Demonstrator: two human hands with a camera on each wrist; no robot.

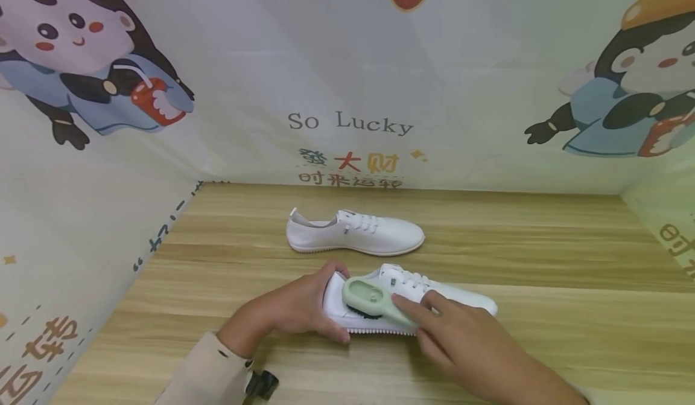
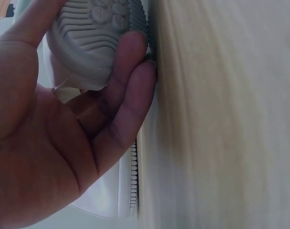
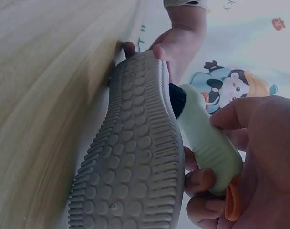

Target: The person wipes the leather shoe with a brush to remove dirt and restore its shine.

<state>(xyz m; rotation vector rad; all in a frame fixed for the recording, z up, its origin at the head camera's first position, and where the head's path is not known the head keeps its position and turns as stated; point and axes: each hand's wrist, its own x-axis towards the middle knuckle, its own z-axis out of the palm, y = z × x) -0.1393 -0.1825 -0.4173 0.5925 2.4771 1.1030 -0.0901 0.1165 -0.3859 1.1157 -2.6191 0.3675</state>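
Passage runs right of the held shoe (image 1: pixel 408 285); the far shoe (image 1: pixel 326 236) blocks ahead.

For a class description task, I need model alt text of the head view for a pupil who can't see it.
A right hand holds a pale green brush against a white shoe, its heel gripped by the left hand. A second white shoe stands behind on a wood-grain surface.

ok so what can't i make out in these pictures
Head view: most of the black bristles, hidden beneath the pale green plastic brush.
Head view: the orange loop on its handle, hidden by the right hand.
Right wrist view: the toe end of the held white lace-up shoe, cut off by the bottom edge.
Left wrist view: the grain of the wood-patterned tabletop, blurred.
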